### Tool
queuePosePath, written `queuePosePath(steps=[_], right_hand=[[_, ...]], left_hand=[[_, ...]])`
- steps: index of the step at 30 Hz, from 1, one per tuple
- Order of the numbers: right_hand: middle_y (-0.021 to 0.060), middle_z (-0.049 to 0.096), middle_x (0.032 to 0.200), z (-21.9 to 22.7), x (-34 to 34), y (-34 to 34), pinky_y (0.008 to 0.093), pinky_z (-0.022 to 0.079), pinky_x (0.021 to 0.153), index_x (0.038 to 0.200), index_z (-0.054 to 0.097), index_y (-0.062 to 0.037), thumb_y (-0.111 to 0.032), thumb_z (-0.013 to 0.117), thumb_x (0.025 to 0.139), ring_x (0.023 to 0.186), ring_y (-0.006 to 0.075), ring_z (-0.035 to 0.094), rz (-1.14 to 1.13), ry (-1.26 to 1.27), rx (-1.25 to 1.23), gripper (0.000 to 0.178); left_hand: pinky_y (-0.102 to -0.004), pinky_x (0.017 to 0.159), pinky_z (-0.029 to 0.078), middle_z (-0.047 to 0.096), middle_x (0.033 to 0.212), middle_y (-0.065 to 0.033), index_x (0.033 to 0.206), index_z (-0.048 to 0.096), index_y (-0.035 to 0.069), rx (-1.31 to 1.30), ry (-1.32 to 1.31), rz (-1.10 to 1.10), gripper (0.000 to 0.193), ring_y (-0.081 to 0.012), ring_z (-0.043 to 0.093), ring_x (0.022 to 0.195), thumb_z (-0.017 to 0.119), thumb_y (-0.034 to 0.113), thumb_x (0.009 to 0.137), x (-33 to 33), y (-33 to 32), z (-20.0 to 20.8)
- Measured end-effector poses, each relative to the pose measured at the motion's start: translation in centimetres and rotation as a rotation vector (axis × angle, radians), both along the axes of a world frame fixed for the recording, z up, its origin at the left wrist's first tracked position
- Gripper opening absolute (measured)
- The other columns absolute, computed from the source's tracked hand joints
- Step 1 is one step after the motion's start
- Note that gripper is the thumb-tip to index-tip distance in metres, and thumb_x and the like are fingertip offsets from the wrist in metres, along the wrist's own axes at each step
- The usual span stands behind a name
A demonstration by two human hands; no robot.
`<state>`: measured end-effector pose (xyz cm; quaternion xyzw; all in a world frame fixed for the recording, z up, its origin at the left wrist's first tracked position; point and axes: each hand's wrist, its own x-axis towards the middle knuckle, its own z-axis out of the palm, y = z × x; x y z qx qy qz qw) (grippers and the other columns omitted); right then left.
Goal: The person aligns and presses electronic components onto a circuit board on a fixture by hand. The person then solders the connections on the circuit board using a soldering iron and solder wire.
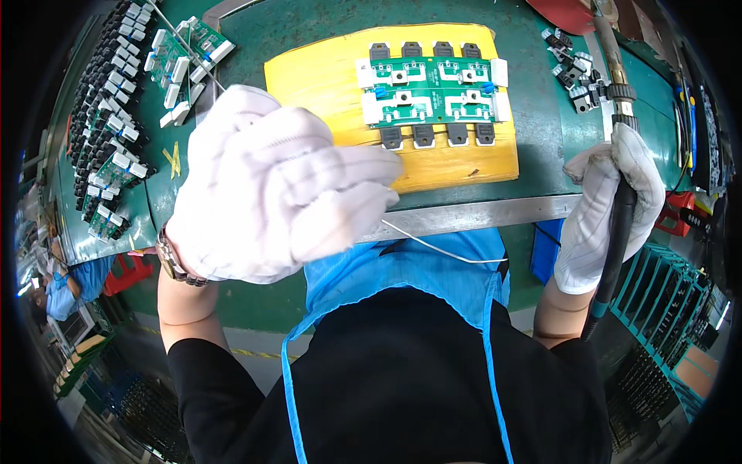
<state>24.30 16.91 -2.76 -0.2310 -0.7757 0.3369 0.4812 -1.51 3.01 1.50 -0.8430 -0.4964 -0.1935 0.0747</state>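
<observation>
Gloved left hand [270, 185], fingers curled on thin solder wire [440, 249], hovers nearest the green circuit board [431, 93] on its yellow pad [325, 77], long axis left-right; gloved right hand [610, 205] grips a soldering iron [618, 224].

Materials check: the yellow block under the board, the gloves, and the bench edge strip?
Block: looks like wood, painted or taped yellow; scuffed, grain-like streaks. Gloves (left hand, right hand): white knit fabric, matte, soft folds. Edge strip: likely bare metal, grey with dull sheen.
</observation>
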Motion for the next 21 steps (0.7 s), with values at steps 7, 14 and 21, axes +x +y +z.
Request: queuePosePath(steps=[7, 14, 21], right_hand=[[0.0148, 0.063, 0.094, 0.1, -0.6, -0.1, 0.0258, 0.046, 0.06, 0.115, 0.054, -0.0012, -0.008, 0.059, 0.093, 0.068, 0.0162, 0.06, -0.038, -0.036, 0.039, 0.024], [0.015, 0.063, 0.091, 0.1, -0.2, -0.2, 0.026, 0.046, 0.061, 0.117, 0.053, -0.0009, -0.01, 0.058, 0.095, 0.069, 0.0161, 0.06, -0.066, -0.079, 0.02, 0.024], [0.0107, 0.057, 0.089, -0.2, 1.0, 0.5, 0.024, 0.044, 0.06, 0.126, 0.05, 0.001, -0.035, 0.055, 0.097, 0.068, 0.0137, 0.054, 0.05, -0.017, -0.052, 0.047]], left_hand=[[-0.0338, 0.066, 0.04, 0.064, 0.12, 0.0055, 0.105, 0.053, 0.014, -0.065, 0.136, -0.092, 0.04, -0.0171, 0.057, 0.083, 0.073, 0.023, 0.072, -0.5, 0.2, -2.1], [-0.0344, 0.066, 0.04, 0.065, 0.119, 0.0049, 0.109, 0.053, 0.013, -0.096, 0.125, -0.063, 0.044, -0.0171, 0.058, 0.083, 0.073, 0.022, 0.071, -0.3, -0.1, -2.1], [-0.0322, 0.062, 0.04, 0.068, 0.088, 0.0065, 0.102, 0.062, 0.011, -0.096, -0.093, -0.054, 0.028, -0.0133, 0.059, 0.077, 0.067, 0.017, 0.074, -1.1, -0.2, -0.9]])
